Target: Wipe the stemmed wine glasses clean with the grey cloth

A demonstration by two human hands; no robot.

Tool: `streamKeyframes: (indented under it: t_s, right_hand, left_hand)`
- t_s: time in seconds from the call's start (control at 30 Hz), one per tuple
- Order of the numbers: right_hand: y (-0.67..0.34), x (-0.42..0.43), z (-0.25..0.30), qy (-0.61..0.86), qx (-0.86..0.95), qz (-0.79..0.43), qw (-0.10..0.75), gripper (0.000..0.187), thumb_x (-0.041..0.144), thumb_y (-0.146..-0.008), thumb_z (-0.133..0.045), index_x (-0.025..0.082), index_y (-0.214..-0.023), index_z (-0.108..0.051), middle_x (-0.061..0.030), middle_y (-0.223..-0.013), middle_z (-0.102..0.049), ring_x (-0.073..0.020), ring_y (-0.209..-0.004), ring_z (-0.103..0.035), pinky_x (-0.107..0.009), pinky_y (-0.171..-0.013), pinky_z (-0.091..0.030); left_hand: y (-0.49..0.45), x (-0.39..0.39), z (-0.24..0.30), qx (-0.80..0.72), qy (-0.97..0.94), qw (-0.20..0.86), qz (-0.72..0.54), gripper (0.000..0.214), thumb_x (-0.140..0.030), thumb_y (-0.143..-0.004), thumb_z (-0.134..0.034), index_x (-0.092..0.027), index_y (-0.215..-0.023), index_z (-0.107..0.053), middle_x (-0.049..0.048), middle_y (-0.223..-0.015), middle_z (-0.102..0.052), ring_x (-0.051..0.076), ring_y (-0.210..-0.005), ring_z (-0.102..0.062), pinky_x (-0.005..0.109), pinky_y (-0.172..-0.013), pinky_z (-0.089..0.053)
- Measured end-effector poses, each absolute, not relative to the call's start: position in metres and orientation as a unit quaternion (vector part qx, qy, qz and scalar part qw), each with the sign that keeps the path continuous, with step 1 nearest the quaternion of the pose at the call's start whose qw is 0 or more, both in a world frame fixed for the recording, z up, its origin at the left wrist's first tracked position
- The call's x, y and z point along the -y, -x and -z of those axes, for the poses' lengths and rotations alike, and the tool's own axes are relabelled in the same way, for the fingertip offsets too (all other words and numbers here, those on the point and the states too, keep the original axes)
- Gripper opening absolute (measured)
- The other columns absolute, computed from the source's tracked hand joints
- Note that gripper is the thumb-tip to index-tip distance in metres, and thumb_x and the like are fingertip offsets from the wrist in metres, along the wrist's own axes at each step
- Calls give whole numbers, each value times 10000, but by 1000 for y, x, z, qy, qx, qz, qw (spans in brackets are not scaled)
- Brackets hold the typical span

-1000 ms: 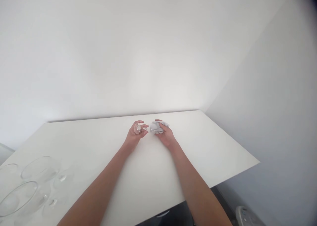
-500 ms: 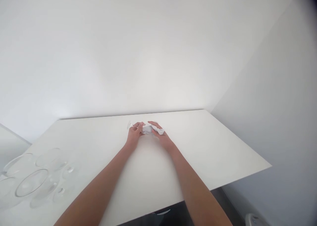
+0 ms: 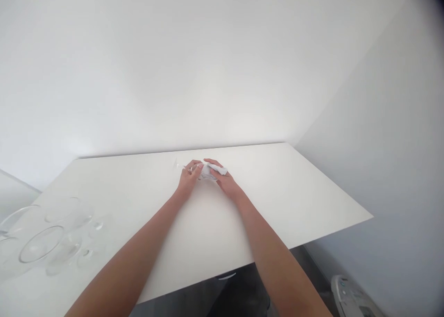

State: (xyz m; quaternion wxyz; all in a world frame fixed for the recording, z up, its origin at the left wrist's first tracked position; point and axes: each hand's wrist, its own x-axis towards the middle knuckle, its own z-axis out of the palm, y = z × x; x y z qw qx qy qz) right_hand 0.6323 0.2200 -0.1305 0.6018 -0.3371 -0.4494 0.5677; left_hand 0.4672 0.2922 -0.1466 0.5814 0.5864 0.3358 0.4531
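Observation:
Over the far half of the table, a clear stemmed glass (image 3: 208,174) lies sideways between my hands, its foot pointing left. My left hand (image 3: 190,174) is closed around it near the stem, thumb on top. On the bowl side, my right hand (image 3: 222,174) presses a folded white cloth (image 3: 219,169) to the glass; whether it is fabric or paper I cannot tell. Part of the cloth appears to sit in or against the bowl. The fingers partly hide the rim.
Several clear glasses (image 3: 41,245) stand close together on the white table (image 3: 312,206) at the left. A white wall (image 3: 208,67) rises behind the table. Beyond the front right edge, a grey-white device (image 3: 350,296) sits lower down.
The view has tilted slightly down, so table and hands appear higher. My left thumb has shifted a little on the glass; both hands keep their hold.

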Motion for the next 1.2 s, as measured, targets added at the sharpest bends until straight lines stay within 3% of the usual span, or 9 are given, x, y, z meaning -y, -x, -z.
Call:
streamKeyframes:
  t_s: [0.07,0.27,0.4,0.53,0.67,0.83,1.0,1.1,1.2]
  right_hand:
    - [-632,-223,133,339,431,-566,616,462,427,-899,-783,329,-1344,-703,-11,-1191,-731,-194,-1053,-668,-303,-902,-540]
    - [-648,-231,138,330,295,-571,691,429,367,-813,-828,303,-1226,-731,-26,-1138,-723,-221,-1019,-685,-364,-867,-575]
    - [-644,-223,133,334,373,-587,637,424,413,-864,-804,302,-1265,-727,-25,-1132,-731,-205,-1025,-672,-344,-898,-554]
    - [-636,-218,128,335,438,-589,591,455,435,-894,-785,300,-1325,-725,-18,-1107,-733,-187,-1004,-659,-304,-887,-534]
    - [-643,-225,132,346,348,-572,658,414,367,-846,-802,302,-1250,-739,-16,-1082,-737,-193,-976,-677,-321,-853,-559]
    - [-652,-229,136,337,282,-588,679,357,333,-816,-796,276,-1164,-737,-42,-1078,-751,-234,-1021,-705,-408,-917,-592]
    - [-643,-220,129,332,401,-573,632,390,427,-875,-788,296,-1238,-735,-29,-1141,-734,-215,-1060,-669,-368,-950,-569]
    - [-639,-219,128,341,435,-565,613,428,444,-894,-774,309,-1297,-725,-16,-1088,-721,-196,-1018,-655,-339,-944,-556]
    - [-642,-224,132,345,384,-556,652,427,400,-861,-799,306,-1271,-720,-13,-1081,-720,-195,-998,-667,-344,-916,-571]
  left_hand:
    - [-468,-292,148,-336,-579,594,-446,467,-660,-916,-688,-223,-1073,-728,32,-885,-703,176,-801,-648,280,-714,-508]
    - [-467,-289,145,-148,-631,628,-430,588,-436,-883,-820,-328,-1426,-621,84,-1622,-512,280,-1457,-509,387,-1121,-478]
    - [-466,-289,142,-255,-630,580,-449,421,-532,-860,-816,-232,-1141,-724,83,-1229,-703,211,-1026,-673,318,-872,-525]
    - [-467,-289,143,-351,-586,570,-456,428,-620,-887,-749,-215,-852,-615,-36,-732,-558,115,-653,-502,248,-637,-397]
    - [-469,-286,142,-242,-591,622,-453,375,-560,-921,-744,-271,-1155,-692,47,-1249,-688,183,-1070,-651,293,-911,-515]
    - [-468,-283,138,-121,-618,661,-409,611,-406,-861,-848,-352,-1428,-627,54,-1718,-404,302,-1569,-403,437,-1231,-413]
    - [-468,-288,141,-261,-620,589,-448,476,-574,-823,-839,-208,-1099,-712,112,-1198,-725,261,-1072,-710,377,-891,-590]
    - [-470,-290,146,-362,-588,570,-446,507,-684,-845,-761,-205,-882,-600,8,-798,-633,170,-730,-645,322,-692,-554]
    - [-471,-290,148,-314,-580,606,-444,487,-664,-877,-742,-212,-1001,-612,48,-976,-700,198,-927,-700,354,-849,-586]
